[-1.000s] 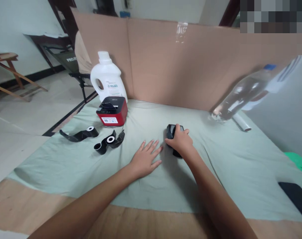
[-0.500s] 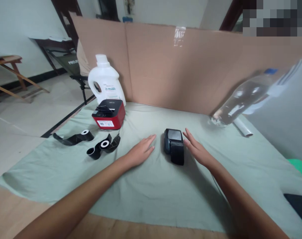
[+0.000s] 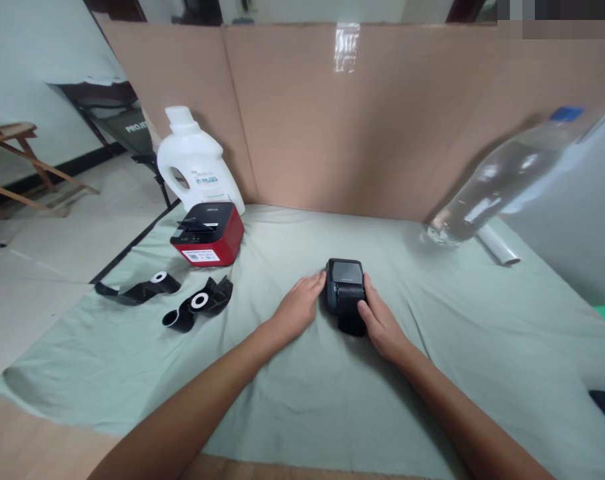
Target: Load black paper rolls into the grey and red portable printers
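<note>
A small black device [image 3: 346, 293] with a screen on top lies on the pale green cloth [image 3: 302, 393] in the middle of the table. My left hand [image 3: 297, 309] presses against its left side, fingers together. My right hand [image 3: 379, 321] presses against its right side, the thumb on its near edge. Both hands clasp the device between them as it rests on the cloth.
A red and black label printer [image 3: 207, 233] and a white detergent jug [image 3: 195, 163] stand at the back left. Two black ribbon rolls [image 3: 195, 307] lie left of my hands. A clear water bottle [image 3: 502, 180] and white tube [image 3: 497, 245] are at the right. A cardboard wall [image 3: 332, 113] stands behind.
One second ago my right hand lay on top of the device; it then lifted off with both hands open beside it. Now both hands have closed in against its sides.
</note>
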`<state>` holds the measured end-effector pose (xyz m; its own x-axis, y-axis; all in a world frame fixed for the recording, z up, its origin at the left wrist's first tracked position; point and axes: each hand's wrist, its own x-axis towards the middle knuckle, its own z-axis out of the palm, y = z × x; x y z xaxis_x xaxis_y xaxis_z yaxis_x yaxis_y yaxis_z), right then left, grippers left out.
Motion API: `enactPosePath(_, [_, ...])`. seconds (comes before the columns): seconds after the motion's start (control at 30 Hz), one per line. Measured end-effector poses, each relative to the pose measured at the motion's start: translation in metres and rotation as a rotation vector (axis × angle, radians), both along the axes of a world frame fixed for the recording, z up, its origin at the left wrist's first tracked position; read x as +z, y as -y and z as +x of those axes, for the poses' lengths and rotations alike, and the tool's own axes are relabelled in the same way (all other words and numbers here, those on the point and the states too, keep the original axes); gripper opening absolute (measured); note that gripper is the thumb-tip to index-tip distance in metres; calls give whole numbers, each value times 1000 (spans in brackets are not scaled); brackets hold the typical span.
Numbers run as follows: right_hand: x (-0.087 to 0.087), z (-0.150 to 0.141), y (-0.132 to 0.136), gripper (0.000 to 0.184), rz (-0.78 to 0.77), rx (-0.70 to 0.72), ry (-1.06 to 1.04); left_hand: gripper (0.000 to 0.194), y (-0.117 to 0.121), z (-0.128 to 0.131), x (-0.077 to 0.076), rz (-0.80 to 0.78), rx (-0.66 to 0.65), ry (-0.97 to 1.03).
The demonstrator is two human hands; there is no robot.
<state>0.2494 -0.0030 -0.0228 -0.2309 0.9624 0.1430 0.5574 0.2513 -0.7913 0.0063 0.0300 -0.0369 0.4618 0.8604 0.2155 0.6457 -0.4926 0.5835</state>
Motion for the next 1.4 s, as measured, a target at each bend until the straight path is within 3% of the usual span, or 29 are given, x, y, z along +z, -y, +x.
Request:
enactPosePath(0.13, [0,0,0,84,58,11,48,87,-7,-4,-3,6,-53,63])
enactPosePath(0.3, [2,-3,1,87,77,3,83,76,-10,-4,-4,78,-36,15])
enactPosePath(0.63, [-3,-3,-1,88,81,-17,110,58,-2,5,15,121,37,-274])
enactPosePath(0.8, [-5,-2,-2,85,112,2,102,61,0,0,18,69,-33,-298])
enactPosePath(1.0, [-5,-4,-2,85,109,-38,91,64,1,-2,14,41,-30,-202])
enactPosePath(1.23, [-2,-7,-1,90,81,-55,78,75,-1,0,20,-54,-45,211])
enactPosePath(1.4, [5,-10,-1,88,105,-41,72,86,-3,2,25,-178,-58,327])
